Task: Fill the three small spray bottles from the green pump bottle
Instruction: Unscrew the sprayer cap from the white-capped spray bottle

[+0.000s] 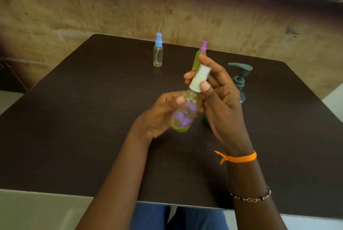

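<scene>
My left hand [159, 116] grips the body of a small clear spray bottle [185, 112] that has a purple label and yellow-green liquid at its bottom; it is tilted above the table. My right hand [217, 96] pinches its white spray cap [200, 78] between thumb and fingers. Behind them a spray bottle with a pink cap [200, 55] holds yellow-green liquid. Farther left stands a clear, empty-looking spray bottle with a blue cap [158, 51]. The green pump bottle [240, 79] stands behind my right hand, its lower part hidden.
All of this is on a dark brown table [92, 118], whose front edge lies close to me. A tan wall runs behind the table's far edge. My legs in blue cloth show below the front edge.
</scene>
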Motion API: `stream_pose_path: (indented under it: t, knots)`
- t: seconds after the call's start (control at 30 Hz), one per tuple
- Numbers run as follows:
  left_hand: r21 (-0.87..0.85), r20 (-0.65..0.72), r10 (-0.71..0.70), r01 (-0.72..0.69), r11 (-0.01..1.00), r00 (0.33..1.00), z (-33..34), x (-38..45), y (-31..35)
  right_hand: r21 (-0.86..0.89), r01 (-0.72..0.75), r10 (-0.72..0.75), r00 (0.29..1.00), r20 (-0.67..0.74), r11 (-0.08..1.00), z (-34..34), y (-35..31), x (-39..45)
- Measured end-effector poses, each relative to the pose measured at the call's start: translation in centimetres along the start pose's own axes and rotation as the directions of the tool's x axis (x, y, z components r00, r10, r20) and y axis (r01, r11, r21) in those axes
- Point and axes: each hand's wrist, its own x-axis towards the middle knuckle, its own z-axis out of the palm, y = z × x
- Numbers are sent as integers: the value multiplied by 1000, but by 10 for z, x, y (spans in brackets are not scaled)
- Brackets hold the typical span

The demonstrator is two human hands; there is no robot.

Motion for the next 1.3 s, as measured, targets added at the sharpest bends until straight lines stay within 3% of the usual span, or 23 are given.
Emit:
stream_pose_path:
  t: [0.1,0.2,0.37,0.53,0.7,0.83,0.97,1.1,1.23,1.3]
  knots:
    - [361,-225,291,-197,911,930,3,9,-7,-413,5,-81,983,-166,911,0,0,-1]
    - [491,-261,392,-228,841,882,4,10,-9,-605,-65,-135,951,-279,794,4,2,-4]
    - [487,-219,322,-183,854,921,4,8,-10,-533,-124,-78,937,-341,837,-1,-3,-7]
    - [307,-120,82,-42,951,989,4,6,-10,-421,-118,10,968,-250,899,-14,-15,-12]
    - [210,-37,-64,70,975,997,1,3,-7,-238,-76,30,981,-189,968,-20,-29,-18]
    - [171,-2,-73,72,983,997,-3,0,-6,-175,15,-59,966,-251,984,-38,-48,-17]
    - [216,-68,-35,49,975,997,-1,3,-8,-188,73,-133,935,-329,979,-50,-54,-27]
    - [254,-139,34,2,967,990,-1,7,-14,-140,168,-217,821,-528,976,-60,-49,-46]
    - [268,-208,91,-32,963,974,-5,9,-19,-160,219,-261,591,-763,963,-71,-34,-70]
    - [278,-222,102,-37,960,970,-5,10,-20,-265,112,-286,481,-829,958,-80,-21,-78]
